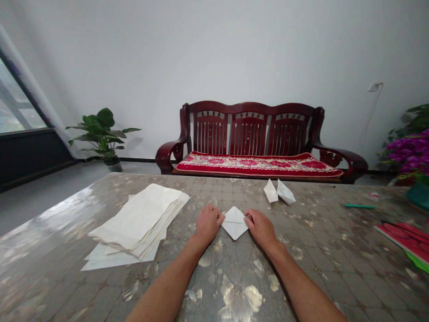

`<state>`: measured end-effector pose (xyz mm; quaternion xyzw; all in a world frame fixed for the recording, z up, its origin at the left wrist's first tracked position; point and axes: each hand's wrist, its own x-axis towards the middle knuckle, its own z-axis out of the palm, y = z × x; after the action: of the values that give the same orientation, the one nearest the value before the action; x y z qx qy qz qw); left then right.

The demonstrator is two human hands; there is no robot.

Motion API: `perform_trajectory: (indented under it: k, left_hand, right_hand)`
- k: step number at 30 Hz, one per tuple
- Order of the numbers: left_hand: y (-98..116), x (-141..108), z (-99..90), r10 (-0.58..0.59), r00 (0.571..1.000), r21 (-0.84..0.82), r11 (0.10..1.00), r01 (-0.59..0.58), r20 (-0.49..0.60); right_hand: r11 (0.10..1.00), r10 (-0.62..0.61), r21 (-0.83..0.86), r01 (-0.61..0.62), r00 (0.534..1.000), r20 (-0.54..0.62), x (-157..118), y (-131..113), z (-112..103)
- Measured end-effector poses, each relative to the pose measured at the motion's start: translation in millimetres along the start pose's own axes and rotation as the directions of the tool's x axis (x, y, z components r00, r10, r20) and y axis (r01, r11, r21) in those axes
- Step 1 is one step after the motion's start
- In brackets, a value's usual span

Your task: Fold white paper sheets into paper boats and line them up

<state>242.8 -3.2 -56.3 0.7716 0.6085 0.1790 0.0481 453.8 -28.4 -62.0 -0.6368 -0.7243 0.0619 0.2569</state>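
A white paper folded into a diamond [234, 222] lies flat on the glossy patterned table [321, 255], directly in front of me. My left hand [208, 223] holds its left corner between the fingertips. My right hand [261, 229] grips its right corner, with the fingers resting on the paper. A thick stack of cream paper sheets [139, 221] lies to the left of my hands, over a few looser white sheets [114, 256]. Beyond my right hand stand two small folded white paper pieces [279, 191], touching each other.
A green pen [359, 205] and red-and-green printed paper or card [404, 239] lie at the table's right side. Beyond the far edge stand a dark red wooden bench [250, 134] with a red cushion, a potted plant [102, 134] and purple flowers [410, 154].
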Motion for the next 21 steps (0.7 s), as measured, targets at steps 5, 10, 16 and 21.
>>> perform_trajectory:
  k: [5, 10, 16, 21]
  left_hand:
    - [0.9, -0.2, -0.2, -0.019, 1.000, 0.006, 1.000, 0.019, 0.011]
    - [1.1, -0.9, 0.3, -0.028, 1.000, 0.013, 1.000, 0.028, 0.000]
    - [3.1, -2.1, -0.6, -0.052, 0.999, 0.004, 0.999, 0.052, -0.003]
    - [1.9, -1.8, 2.2, 0.022, 1.000, -0.062, 0.998, -0.023, -0.020]
  right_hand:
    - [1.000, -0.004, -0.001, 0.004, 1.000, 0.010, -0.4, 2.9, 1.5]
    - [0.998, -0.036, -0.047, 0.038, 0.999, 0.030, -1.7, 5.8, 3.4]
    - [0.994, -0.042, -0.096, 0.048, 0.997, 0.059, -2.9, 4.8, 2.6]
    - [0.992, -0.047, -0.110, 0.054, 0.996, 0.070, -2.4, 4.3, 2.4]
